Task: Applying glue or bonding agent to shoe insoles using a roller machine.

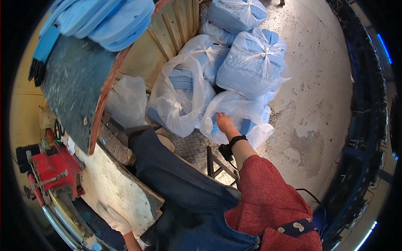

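Red sleeve point(268, 180) foremost; bagged blue goods, part knotted

Left hand point(114, 219), white-gloved, lower left: fingers extended, apparently grasping nothing, at the pale worktop point(125, 194).
Blue stack point(115, 23), upper left: loose, unbagged, on a dark table point(75, 79).
Right hand point(225, 121), bare, centre: at a slack clear bag point(262, 131) holding blue pieces, no knot visible; cannot tell whether fingers grip the film.
Knotted bags point(247, 62), upper centre: at least three, seemingly finished.
Left unclosed, by appearance: the slack bag.

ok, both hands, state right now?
Left hand: gloved, open, at the pale worktop.
Right hand: at a clear plastic bag; grip cannot be told.
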{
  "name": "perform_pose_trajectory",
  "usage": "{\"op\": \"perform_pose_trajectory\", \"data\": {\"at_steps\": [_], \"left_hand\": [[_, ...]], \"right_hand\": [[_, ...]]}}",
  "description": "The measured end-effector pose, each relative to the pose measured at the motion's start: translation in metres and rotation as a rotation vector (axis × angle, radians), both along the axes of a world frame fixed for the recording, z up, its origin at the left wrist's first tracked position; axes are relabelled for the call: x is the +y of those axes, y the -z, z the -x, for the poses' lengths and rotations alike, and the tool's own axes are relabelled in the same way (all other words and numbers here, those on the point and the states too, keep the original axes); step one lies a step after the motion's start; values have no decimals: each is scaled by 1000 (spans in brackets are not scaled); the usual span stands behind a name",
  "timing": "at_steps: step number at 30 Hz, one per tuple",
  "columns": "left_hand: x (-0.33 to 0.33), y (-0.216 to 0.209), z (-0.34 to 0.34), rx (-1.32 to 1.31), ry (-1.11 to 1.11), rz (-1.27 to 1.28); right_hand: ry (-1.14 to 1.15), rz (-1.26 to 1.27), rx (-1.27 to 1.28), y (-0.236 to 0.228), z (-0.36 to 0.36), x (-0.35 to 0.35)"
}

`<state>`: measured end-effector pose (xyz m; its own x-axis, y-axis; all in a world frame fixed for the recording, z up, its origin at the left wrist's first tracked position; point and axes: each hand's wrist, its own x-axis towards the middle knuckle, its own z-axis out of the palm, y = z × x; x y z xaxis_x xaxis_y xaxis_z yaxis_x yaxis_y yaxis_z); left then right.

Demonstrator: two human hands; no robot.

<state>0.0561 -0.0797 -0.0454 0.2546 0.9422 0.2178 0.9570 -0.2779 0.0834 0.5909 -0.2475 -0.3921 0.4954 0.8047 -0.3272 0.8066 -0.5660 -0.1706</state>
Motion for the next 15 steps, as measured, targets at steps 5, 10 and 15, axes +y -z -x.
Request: {"op": "perform_pose_trajectory", "data": {"at_steps": [5, 10, 15], "left_hand": [[0, 6, 9, -48, -43, 75], [1, 13, 26, -49, -64, 82], [1, 11, 26, -17, -51, 83]], "right_hand": [[-95, 234, 79, 20, -10, 24], [-179, 167, -104, 27, -15, 33], [-66, 23, 2, 30, -17, 26]]}}
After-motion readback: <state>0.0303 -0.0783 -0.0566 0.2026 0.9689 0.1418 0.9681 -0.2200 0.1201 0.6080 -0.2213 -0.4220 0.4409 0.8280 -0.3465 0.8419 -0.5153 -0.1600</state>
